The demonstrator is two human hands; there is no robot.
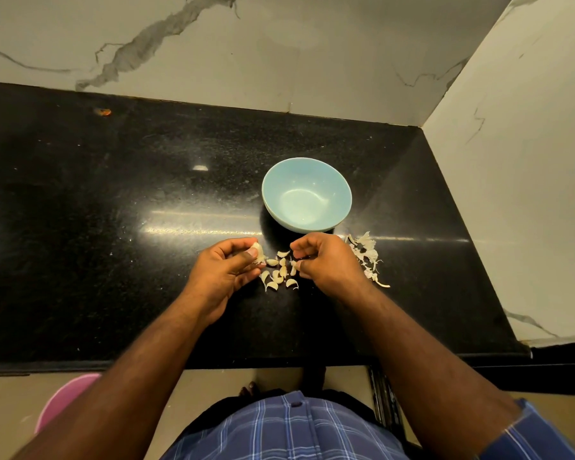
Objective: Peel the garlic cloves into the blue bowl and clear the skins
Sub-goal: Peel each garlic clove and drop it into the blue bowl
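A light blue bowl (306,194) stands on the black counter with nothing visible inside. Just in front of it lie several loose garlic cloves (279,272) in a small cluster. My left hand (228,268) pinches a garlic piece with papery skin (259,252) between thumb and fingers, left of the cluster. My right hand (326,260) is at the cluster's right side, fingers curled, its fingertips pinching a clove (293,264) on the counter. A heap of white skins (367,257) lies right of my right hand.
The black granite counter (146,194) ends at a marble wall behind and another on the right. Its front edge runs below my forearms. A pink round object (63,400) sits on the floor at the lower left. A small orange speck (103,111) marks the counter's far left.
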